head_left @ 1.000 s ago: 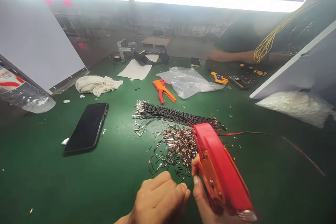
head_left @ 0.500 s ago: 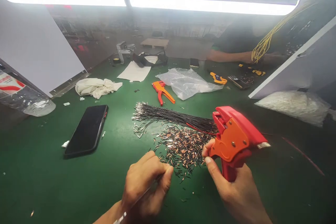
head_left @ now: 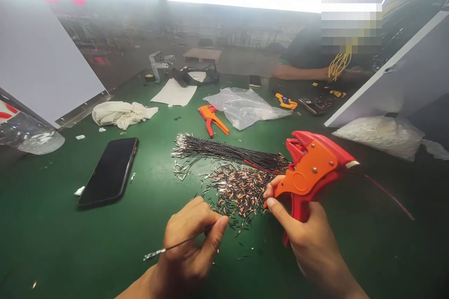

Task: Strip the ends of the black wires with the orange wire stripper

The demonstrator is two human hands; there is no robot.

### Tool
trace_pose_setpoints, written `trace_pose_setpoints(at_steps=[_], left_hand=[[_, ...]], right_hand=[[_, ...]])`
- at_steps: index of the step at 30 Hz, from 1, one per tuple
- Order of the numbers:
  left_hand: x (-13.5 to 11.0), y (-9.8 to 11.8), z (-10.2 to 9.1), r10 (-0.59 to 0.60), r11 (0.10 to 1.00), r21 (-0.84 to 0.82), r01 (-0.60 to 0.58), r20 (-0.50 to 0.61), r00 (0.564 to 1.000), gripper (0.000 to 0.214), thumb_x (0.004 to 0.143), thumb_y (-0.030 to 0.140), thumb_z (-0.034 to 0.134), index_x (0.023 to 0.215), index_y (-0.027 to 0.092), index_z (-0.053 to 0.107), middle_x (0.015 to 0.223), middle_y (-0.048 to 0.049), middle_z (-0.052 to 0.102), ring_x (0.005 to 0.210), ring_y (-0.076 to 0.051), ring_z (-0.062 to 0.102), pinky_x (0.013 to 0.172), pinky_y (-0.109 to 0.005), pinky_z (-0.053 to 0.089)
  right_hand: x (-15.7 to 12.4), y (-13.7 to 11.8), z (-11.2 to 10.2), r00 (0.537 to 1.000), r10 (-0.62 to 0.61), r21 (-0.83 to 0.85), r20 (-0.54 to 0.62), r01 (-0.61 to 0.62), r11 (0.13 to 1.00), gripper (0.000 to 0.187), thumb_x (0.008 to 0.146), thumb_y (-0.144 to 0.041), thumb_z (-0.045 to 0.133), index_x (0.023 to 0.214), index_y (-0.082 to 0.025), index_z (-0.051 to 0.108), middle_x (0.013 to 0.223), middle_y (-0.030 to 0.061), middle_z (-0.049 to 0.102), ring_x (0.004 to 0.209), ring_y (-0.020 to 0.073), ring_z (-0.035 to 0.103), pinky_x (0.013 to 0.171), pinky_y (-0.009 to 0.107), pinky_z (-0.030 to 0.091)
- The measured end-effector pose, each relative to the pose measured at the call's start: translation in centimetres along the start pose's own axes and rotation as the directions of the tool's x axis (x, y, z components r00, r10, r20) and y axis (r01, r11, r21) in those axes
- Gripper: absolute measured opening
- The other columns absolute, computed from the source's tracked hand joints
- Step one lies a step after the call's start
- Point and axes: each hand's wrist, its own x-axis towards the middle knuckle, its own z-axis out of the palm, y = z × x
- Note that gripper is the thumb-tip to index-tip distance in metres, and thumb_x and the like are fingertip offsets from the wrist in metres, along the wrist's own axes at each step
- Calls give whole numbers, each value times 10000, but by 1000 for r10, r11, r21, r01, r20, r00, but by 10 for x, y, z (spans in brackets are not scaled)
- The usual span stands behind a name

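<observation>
My left hand (head_left: 191, 238) is closed in a pinch around a thin black wire (head_left: 182, 243), whose silvery terminal end sticks out to the left past the wrist. In my right hand (head_left: 308, 238) is a red and orange wire stripper (head_left: 310, 168), jaws pointing up and left; my fingers wrap its handles. Between and beyond the hands lies a heap of short black and copper wire scraps (head_left: 242, 191). Just behind the heap stretches a bundle of black wires (head_left: 224, 149) with metal terminals at the left end. A red wire (head_left: 389, 196) lies to the right.
A black phone (head_left: 108, 173) rests at left, a white cloth (head_left: 122, 114) behind it. Farther back are a second wire stripper (head_left: 213, 119), a clear plastic bag (head_left: 247, 107) and a yellow tool (head_left: 286, 101). Across the table a person's arm (head_left: 301, 72) is near yellow wires (head_left: 338, 65).
My left hand has turned slightly, and the black wire with its terminal now shows clearly. The stripper in my right hand has shifted a little and tilted. The whole view has moved slightly.
</observation>
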Motion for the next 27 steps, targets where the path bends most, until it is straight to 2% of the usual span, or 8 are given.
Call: trace_pose_setpoints(at_steps=[6, 11, 12, 14, 16, 18, 24, 27], left_hand=[[-2, -1, 0, 6, 1000, 0, -6, -2, 1000, 153, 863, 57, 587, 853, 204, 625, 612, 18, 569, 569, -122, 487, 529, -253, 385], [-1, -1, -2, 19, 1000, 24, -19, 17, 1000, 165, 853, 33, 594, 866, 197, 617, 624, 28, 542, 589, -114, 480, 544, -240, 382], [0, -1, -2, 25, 999, 27, -25, 15, 1000, 168, 855, 26, 590, 863, 192, 615, 624, 28, 538, 590, -113, 477, 540, -238, 377], [1, -2, -2, 50, 999, 11, -50, 2, 999, 171, 860, 15, 580, 867, 182, 616, 628, 27, 537, 585, -110, 466, 529, -236, 368], [2, -3, -1, 80, 996, -26, -80, -12, 997, 176, 860, 3, 578, 882, 172, 623, 631, 24, 545, 583, -109, 454, 526, -238, 366], [1, -2, 1, 85, 994, -72, -86, -15, 996, 173, 859, 1, 583, 890, 164, 633, 629, 21, 549, 586, -111, 449, 529, -240, 369], [-3, 3, 7, 83, 984, -160, -73, 60, 995, 174, 862, -6, 588, 876, 154, 657, 636, 3, 604, 598, -113, 472, 558, -245, 395], [-5, 2, 9, 87, 987, -143, -74, 92, 992, 163, 866, 4, 581, 862, 150, 654, 625, -4, 602, 590, -121, 470, 560, -262, 391]], right_hand=[[-1, 11, 0, 1000, 11, 125, 11, -13, 992, 77, 876, -319, 625, 916, -254, 618, 901, 15, 653, 877, 230, 617, 861, 433, 466], [0, 11, -2, 997, -42, 71, -62, 46, 996, 102, 831, -308, 682, 884, -263, 608, 896, 6, 623, 873, 231, 590, 893, 465, 419], [-2, 10, -3, 997, -61, 65, -45, 63, 996, 93, 847, -324, 675, 890, -271, 612, 884, 0, 621, 859, 225, 589, 881, 453, 425], [-8, 6, -4, 994, -73, 115, 75, 64, 991, 71, 897, -360, 640, 929, -297, 631, 881, -10, 622, 851, 211, 588, 843, 410, 448], [-15, 4, -3, 965, -59, 226, 257, -1, 974, 97, 936, -393, 603, 998, -333, 647, 953, -13, 635, 880, 200, 583, 838, 378, 462], [-22, 3, 2, 925, -47, 319, 377, -82, 944, 136, 941, -418, 603, 1043, -347, 659, 1048, -8, 636, 896, 195, 572, 842, 369, 460], [-31, 7, 18, 898, 36, 494, 438, -273, 826, 193, 885, -438, 701, 989, -278, 666, 902, -16, 622, 821, 171, 561, 792, 318, 461], [-30, 12, 21, 906, 38, 519, 421, -276, 809, 204, 875, -432, 710, 977, -270, 640, 873, -23, 625, 837, 170, 556, 806, 308, 444]])
